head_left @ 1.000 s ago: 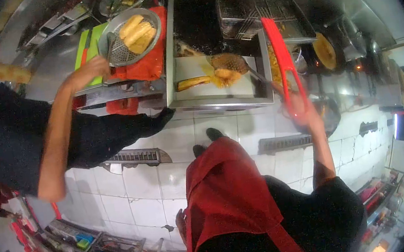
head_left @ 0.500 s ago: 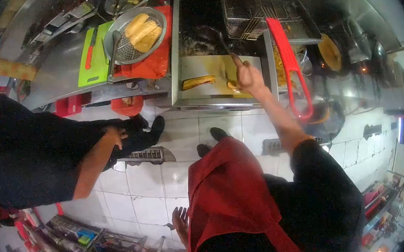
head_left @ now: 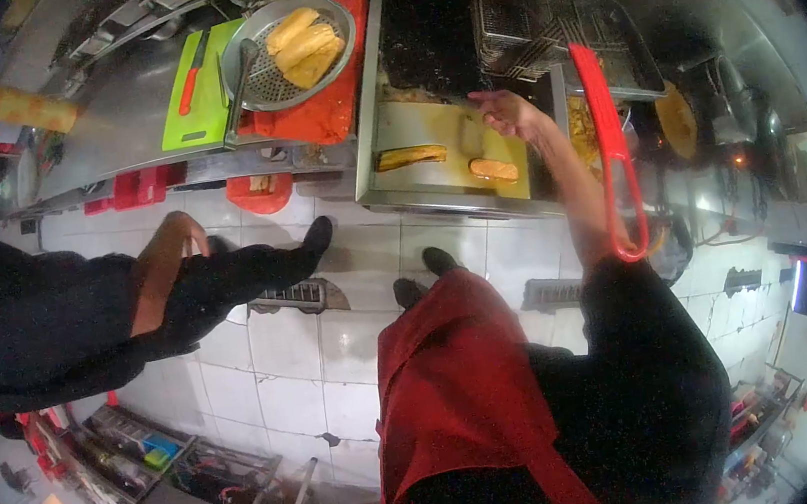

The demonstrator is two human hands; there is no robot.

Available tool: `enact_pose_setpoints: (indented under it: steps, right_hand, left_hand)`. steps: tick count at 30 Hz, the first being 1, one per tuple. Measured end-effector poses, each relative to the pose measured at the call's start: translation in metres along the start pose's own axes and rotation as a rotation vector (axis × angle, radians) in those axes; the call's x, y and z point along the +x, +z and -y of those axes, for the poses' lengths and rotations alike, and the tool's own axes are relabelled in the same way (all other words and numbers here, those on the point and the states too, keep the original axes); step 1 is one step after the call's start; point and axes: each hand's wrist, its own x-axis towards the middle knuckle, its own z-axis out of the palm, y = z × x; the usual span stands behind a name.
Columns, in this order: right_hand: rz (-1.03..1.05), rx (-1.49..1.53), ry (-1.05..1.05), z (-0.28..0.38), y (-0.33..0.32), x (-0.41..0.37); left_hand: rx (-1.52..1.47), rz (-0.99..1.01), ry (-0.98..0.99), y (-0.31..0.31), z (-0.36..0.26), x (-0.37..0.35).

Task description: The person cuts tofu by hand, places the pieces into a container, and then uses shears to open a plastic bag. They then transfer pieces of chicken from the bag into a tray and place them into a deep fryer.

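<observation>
My right hand point(head_left: 511, 118) is over the back of a yellowish greasy metal surface point(head_left: 444, 131), fingers partly stretched and apart, with no tool visible in it. Just in front of it lies a browned bread roll point(head_left: 494, 170). Left of that is a longer, flatter browned piece point(head_left: 412, 156), perhaps filled bread. My left hand is out of view. Behind my right hand are wire fryer baskets point(head_left: 510, 12), and a long red handle point(head_left: 596, 97) sticks out toward me on the right.
A perforated metal bowl point(head_left: 267, 87) with several rolls and a dark ladle-like utensil point(head_left: 242, 85) rests on a red cloth point(head_left: 307, 121). An orange-handled knife point(head_left: 190, 85) lies on a green cutting board point(head_left: 175, 129). Another person point(head_left: 59, 319) in black stands at the left.
My right hand no longer shows the long-handled utensil and has drawn up and back from the roll, which is now uncovered. My left hand has left the view. The other person's arm has shifted left.
</observation>
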Motion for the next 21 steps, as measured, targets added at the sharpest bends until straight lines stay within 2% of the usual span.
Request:
enact_pose_setpoints:
  steps: [3, 5, 8, 15, 18, 20, 21]
  right_hand:
    - [-0.086, -0.063, 0.006, 0.015, 0.016, -0.028]
    - [-0.128, 0.088, 0.053, 0.022, 0.024, -0.044]
    - [-0.098, 0.221, 0.013, 0.012, 0.022, -0.058]
    - [-0.173, 0.253, 0.002, 0.004, 0.026, -0.109]
    - [-0.179, 0.196, -0.055, -0.001, 0.026, -0.141]
    - [-0.272, 0.09, -0.025, 0.002, 0.034, -0.17]
    - [-0.311, 0.034, -0.087, -0.007, 0.029, -0.179]
  left_hand:
    - [-0.014, -0.006, -0.004, 0.005, -0.002, 0.0]
    - [-0.018, -0.011, -0.007, 0.003, -0.001, 0.001]
    - [-0.027, -0.006, -0.006, -0.001, 0.001, 0.005]
    - [0.038, 0.016, -0.022, 0.007, -0.019, 0.013]
    - [0.054, 0.025, -0.032, 0.016, -0.028, 0.015]
    - [0.069, 0.031, -0.047, 0.019, -0.032, 0.02]
    - [0.077, 0.035, -0.053, 0.02, -0.034, 0.021]
